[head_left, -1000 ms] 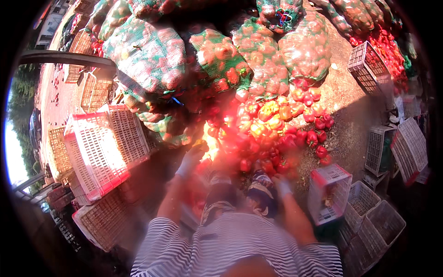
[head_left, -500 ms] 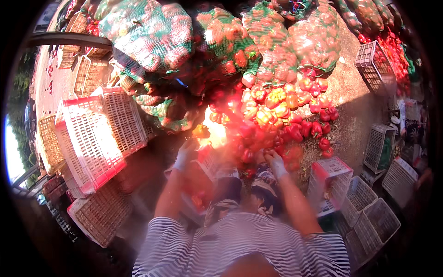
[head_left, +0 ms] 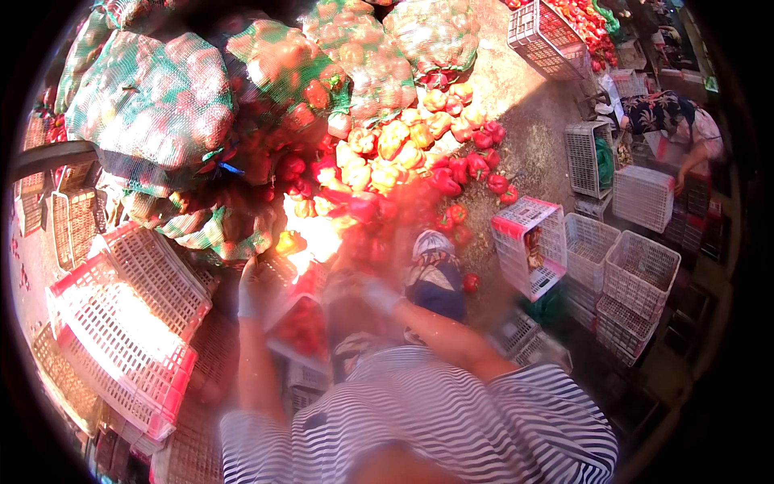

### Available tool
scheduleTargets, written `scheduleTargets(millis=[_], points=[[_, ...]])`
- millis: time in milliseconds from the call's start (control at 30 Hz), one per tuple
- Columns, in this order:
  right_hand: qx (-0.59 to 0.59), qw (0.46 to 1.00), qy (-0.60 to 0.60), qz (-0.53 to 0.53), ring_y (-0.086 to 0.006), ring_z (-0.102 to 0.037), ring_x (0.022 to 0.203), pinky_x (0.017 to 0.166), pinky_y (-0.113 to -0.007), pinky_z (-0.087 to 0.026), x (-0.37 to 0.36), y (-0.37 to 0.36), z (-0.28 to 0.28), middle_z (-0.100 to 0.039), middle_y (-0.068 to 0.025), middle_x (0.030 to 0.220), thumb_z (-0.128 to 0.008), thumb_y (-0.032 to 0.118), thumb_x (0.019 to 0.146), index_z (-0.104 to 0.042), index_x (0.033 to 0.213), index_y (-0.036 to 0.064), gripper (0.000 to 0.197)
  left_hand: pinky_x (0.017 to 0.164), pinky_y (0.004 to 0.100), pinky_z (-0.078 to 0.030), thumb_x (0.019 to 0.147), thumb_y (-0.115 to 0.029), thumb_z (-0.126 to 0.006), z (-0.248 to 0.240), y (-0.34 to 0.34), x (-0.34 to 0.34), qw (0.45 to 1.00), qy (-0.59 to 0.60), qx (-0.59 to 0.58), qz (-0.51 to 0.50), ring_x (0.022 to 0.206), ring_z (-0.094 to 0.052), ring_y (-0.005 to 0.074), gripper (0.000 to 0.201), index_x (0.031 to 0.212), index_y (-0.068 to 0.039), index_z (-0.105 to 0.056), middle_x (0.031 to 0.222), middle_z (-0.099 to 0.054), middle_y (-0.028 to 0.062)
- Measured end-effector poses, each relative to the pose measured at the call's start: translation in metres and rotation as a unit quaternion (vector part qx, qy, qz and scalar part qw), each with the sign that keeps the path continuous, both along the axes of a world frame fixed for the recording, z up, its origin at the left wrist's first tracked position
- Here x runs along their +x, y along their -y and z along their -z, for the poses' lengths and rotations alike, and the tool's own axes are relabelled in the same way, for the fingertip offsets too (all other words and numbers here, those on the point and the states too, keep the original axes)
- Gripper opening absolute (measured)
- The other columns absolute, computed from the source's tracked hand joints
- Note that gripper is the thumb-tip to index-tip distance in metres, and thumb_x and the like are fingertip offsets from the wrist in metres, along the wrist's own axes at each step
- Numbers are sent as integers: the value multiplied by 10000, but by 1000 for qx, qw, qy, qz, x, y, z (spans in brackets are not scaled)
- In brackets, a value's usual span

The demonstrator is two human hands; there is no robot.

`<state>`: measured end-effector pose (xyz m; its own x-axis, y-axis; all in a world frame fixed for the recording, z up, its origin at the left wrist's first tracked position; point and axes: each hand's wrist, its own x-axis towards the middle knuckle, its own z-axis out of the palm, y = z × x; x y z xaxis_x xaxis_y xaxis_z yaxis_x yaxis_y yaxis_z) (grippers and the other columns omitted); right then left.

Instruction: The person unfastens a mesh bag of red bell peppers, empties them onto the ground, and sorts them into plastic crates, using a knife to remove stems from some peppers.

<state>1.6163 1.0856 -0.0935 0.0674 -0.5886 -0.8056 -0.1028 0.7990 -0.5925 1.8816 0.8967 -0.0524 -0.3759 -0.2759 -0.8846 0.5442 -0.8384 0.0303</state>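
A white-and-red plastic crate stands in front of me, with red bell peppers in it. At its left side is my left hand, pale at the wrist, fingers pointing away from me; whether they grip the crate is unclear. My right hand is over the crate's right side, close to the pile of loose bell peppers. Glare and blur hide its fingers and anything in them. Red, orange and yellow peppers make up the pile, which spreads ahead of both hands.
Green mesh sacks of peppers rise behind the pile. Stacked crates stand at my left. On the right are a tipped red-and-white crate and more crates. Another person bends over crates at the far right.
The whole view has shifted, so the scene sits farther left. My right hand has moved left from the pile's near edge to the crate. My left hand stays beside the crate.
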Motion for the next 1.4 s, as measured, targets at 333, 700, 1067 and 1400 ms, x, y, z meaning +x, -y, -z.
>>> scheduleTargets(millis=[333,700,1067,1400], points=[[-47,991,-113,-50,-278,-630,1097,928,-352,-466,-44,39,-29,-673,-175,1137,-615,412,876,-620,1224,55,498,703,310,-458,947,-415,-589,-20,-10,-6,999,35,-31,-16,785,-536,171,278,1010,-145,-599,897,-547,-14],[64,984,-102,-129,-167,-624,850,734,-321,-508,-24,67,-74,-687,-88,999,-675,345,872,-599,1252,68,476,693,312,-461,939,-314,-604,72,8,26,956,142,-255,24,783,-554,184,337,1201,-130,-498,967,-541,36],[-172,972,-14,-161,-347,-514,1265,1041,-405,-419,44,279,50,-531,-215,1363,-689,385,854,-470,1385,37,672,865,409,-519,957,-285,-577,48,106,20,934,237,-263,-50,1003,-570,247,576,1456,-87,-369,1245,-477,95],[-296,931,-4,-215,-288,-611,867,756,-364,-492,110,424,173,-631,-180,979,-597,314,901,-544,1104,-1,378,762,360,-507,984,-289,-554,92,157,4,936,267,-218,-70,864,-545,164,423,1374,-139,-487,1175,-586,25]])
